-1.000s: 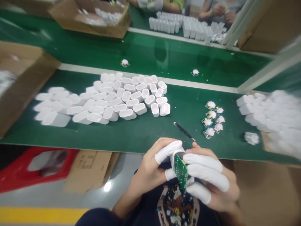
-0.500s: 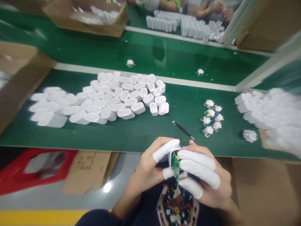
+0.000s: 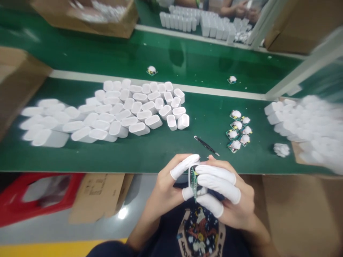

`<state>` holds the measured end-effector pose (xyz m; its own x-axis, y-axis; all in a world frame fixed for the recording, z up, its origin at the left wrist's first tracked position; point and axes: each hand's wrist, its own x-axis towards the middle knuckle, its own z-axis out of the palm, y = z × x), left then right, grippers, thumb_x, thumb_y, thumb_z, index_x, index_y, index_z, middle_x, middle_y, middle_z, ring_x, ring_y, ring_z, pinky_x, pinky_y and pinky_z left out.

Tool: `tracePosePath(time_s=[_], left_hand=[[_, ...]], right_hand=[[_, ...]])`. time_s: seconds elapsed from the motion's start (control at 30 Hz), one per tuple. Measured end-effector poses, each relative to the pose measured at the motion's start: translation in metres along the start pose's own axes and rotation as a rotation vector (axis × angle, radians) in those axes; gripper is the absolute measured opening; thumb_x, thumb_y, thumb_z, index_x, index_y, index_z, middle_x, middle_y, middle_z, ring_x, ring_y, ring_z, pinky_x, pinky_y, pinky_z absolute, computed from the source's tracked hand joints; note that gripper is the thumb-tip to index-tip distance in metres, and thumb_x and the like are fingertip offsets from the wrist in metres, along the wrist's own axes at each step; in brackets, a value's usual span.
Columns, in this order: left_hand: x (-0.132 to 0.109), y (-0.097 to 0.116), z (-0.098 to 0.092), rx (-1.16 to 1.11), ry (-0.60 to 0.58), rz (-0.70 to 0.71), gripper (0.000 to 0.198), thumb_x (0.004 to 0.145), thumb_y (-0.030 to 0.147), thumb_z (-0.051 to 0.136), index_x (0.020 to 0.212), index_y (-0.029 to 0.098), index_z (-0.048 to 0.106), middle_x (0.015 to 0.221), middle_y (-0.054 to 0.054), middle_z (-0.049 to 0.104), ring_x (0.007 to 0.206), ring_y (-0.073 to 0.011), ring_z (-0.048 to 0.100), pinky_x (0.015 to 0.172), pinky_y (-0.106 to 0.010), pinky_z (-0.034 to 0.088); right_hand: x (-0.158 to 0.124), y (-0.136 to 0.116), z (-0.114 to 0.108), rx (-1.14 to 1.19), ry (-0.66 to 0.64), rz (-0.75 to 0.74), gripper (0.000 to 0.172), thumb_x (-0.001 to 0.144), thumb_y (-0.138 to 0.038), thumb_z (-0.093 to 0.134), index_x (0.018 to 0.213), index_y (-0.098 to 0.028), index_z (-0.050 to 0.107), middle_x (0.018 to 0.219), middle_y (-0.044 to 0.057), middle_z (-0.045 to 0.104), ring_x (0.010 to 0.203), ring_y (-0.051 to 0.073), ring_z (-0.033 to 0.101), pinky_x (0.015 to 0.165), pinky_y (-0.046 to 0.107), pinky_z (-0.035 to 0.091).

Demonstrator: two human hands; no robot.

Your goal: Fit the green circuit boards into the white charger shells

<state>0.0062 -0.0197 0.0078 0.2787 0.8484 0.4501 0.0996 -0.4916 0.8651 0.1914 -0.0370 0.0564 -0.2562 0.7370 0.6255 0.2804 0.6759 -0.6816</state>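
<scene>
White finger cots cover several fingertips of both hands, which meet just off the bench's front edge. My left hand (image 3: 170, 184) is closed around a white plastic casing (image 3: 190, 175), mostly hidden by fingers. A green circuit board (image 3: 193, 182) stands on edge at the casing's open mouth, partly inside it as far as I can see. The fingers of my right hand (image 3: 229, 191) are closed on the board's component side and cover it. Black tweezers (image 3: 206, 145) lie on the bench just beyond the hands.
Many white casings (image 3: 139, 127) stand at the left. Several boards with white blobs (image 3: 235, 145) sit at the right, near a small white heap (image 3: 281, 150) and a blurred white pile (image 3: 316, 125). A cardboard box (image 3: 18, 78) stands far left. Another person's hands (image 3: 246, 10) work across the bench.
The view has shifted slightly, and both hands appear a little further left and higher. The board is still held at the casing's mouth, at nearly the same angle.
</scene>
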Motion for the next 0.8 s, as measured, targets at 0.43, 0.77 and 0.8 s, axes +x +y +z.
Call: tracePosePath(time_s=[0.43, 0.77, 0.8], left_hand=[[-0.0042, 0.0026, 0.0021, -0.049, 0.019, -0.038, 0.057, 0.089, 0.031, 0.085, 0.143, 0.029, 0.065, 0.121, -0.01, 0.073, 0.106, -0.0247, 0.074, 0.089, -0.034, 0.063], [-0.008, 0.0034, 0.0052, -0.029, 0.039, -0.059, 0.055, 0.09, 0.032, 0.084, 0.141, 0.026, 0.066, 0.123, -0.011, 0.073, 0.107, -0.0257, 0.074, 0.09, -0.037, 0.064], [-0.0083, 0.0038, 0.0057, -0.029, 0.043, -0.065, 0.055, 0.089, 0.033, 0.085, 0.141, 0.026, 0.066, 0.122, -0.011, 0.073, 0.107, -0.0256, 0.074, 0.09, -0.036, 0.063]], right_hand=[[-0.0013, -0.0015, 0.0007, 0.0, 0.03, -0.016, 0.038, 0.096, -0.012, 0.072, 0.134, -0.019, 0.068, 0.11, 0.012, 0.082, 0.114, 0.024, 0.076, 0.107, 0.045, 0.063], [-0.005, -0.0047, 0.0006, -0.008, 0.034, 0.012, 0.044, 0.094, -0.009, 0.072, 0.137, -0.019, 0.068, 0.111, 0.013, 0.082, 0.117, 0.029, 0.075, 0.104, 0.051, 0.065], [-0.005, -0.0048, 0.0003, 0.001, 0.034, 0.013, 0.044, 0.094, -0.009, 0.072, 0.137, -0.018, 0.068, 0.112, 0.013, 0.082, 0.119, 0.029, 0.075, 0.105, 0.05, 0.065]])
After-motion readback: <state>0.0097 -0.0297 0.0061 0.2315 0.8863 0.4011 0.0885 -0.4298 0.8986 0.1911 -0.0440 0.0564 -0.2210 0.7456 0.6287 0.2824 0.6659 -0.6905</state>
